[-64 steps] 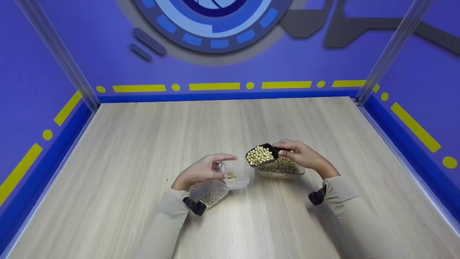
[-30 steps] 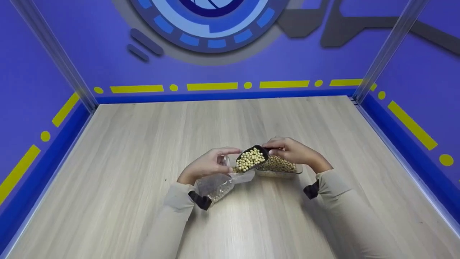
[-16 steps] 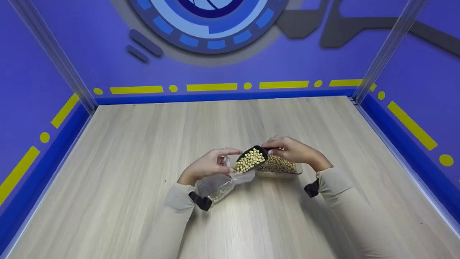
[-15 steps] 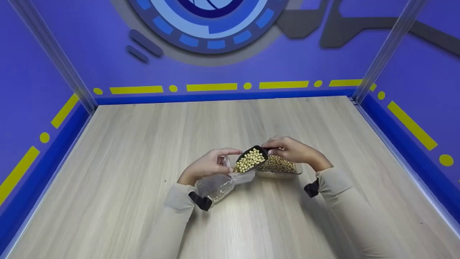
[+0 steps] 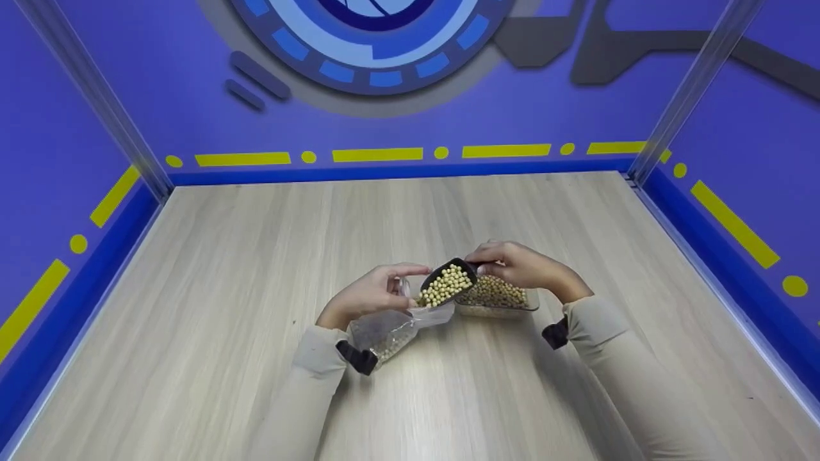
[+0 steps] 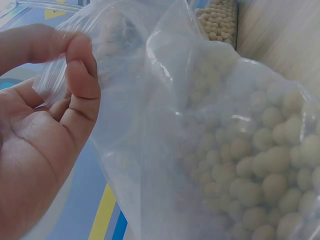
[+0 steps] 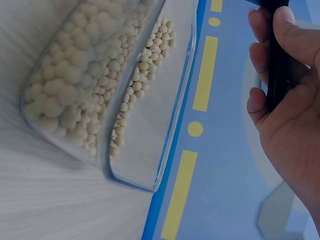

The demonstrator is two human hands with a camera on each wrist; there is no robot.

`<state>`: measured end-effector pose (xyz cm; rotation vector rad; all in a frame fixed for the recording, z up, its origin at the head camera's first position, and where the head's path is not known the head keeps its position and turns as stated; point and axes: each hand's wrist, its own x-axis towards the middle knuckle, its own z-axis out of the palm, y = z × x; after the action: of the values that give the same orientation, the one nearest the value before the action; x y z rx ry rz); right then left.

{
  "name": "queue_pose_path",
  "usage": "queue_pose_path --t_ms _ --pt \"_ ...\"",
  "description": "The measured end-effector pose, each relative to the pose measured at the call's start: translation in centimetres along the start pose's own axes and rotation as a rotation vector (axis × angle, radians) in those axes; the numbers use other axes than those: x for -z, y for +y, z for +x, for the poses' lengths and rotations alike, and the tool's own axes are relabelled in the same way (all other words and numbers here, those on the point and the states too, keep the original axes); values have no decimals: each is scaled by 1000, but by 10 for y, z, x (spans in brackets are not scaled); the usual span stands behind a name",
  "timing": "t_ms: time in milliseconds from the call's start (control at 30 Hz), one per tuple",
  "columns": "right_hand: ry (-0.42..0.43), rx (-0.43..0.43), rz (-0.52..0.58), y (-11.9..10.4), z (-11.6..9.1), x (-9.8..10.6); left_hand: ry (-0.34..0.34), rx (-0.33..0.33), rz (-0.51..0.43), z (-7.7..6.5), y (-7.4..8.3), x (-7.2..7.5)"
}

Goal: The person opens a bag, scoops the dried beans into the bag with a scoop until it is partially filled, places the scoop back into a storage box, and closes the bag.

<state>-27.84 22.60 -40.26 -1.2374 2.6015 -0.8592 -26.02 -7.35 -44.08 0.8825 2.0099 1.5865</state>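
Observation:
My left hand (image 5: 368,296) pinches the edge of a clear zip bag (image 5: 387,333) and holds its mouth spread. In the left wrist view fingers and thumb grip the bag's zip strip, and pale round soybeans (image 6: 270,165) fill the lower part. With my right hand (image 5: 522,266) I grip the handle of a black scoop (image 5: 469,267). The scoop, heaped with soybeans (image 5: 446,283), tilts down to the left, its lip at the bag's mouth. Close under my right hand stands a clear rectangular container (image 5: 500,312) partly filled with more soybeans (image 7: 100,75).
A wood-grain table (image 5: 288,243) lies under everything. Blue panels (image 5: 384,134) with yellow marks close it in at the back and both sides. Black straps (image 5: 556,334) with cameras sit on both wrists.
My right hand has brought the scoop left from beside the container to the bag's mouth and tipped it. My left hand shifted slightly right with the bag. Little has moved in the last half second.

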Motion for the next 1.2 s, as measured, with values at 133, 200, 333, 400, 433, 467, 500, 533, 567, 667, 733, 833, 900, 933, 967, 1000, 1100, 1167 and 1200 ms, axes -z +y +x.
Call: queue_pose_path --t_ms 133,200,333,400,433,467,500,533,567,667,733,833,900,933,967,1000,1100,1167,1200 --pt "-2 6 -8 0 1 0 5 10 16 0 0 0" --pt "-2 12 -14 0 1 0 7 16 21 0 1 0" --pt "-3 18 -30 -1 2 0 2 24 12 1 0 0" --pt "-5 20 -37 -2 2 1 -4 27 3 1 0 0" --pt "-8 21 -38 -2 2 1 -4 27 2 1 0 0" --pt "-10 19 -37 -3 2 1 -5 26 5 1 0 0" --pt "-12 21 -41 -3 3 2 -4 26 7 1 1 -1" --pt "-14 21 -43 -4 3 2 -2 24 10 1 0 -1" --pt "-16 19 -44 -4 3 2 -2 23 11 1 0 -1" --pt "-22 15 -49 -5 4 3 -2 17 7 1 0 -1" --pt "-25 18 -53 -6 4 3 -5 13 0 0 0 0" --pt "-28 29 -61 -7 5 4 -11 9 -11 0 0 0" --pt "-29 32 -66 -7 5 5 -12 11 -11 0 0 0" --pt "-30 33 -70 -8 5 5 -13 14 -9 0 0 0" --pt "-31 31 -73 -8 5 5 -13 17 -11 0 0 0" --pt "-33 30 -78 -8 5 5 -13 19 -9 0 0 0" --pt "-39 27 -91 -9 5 6 -16 25 -5 0 0 0" --pt "-42 26 -103 -10 5 6 -20 25 -12 0 0 0" --pt "-43 24 -106 -11 5 7 -21 24 -12 0 0 0"
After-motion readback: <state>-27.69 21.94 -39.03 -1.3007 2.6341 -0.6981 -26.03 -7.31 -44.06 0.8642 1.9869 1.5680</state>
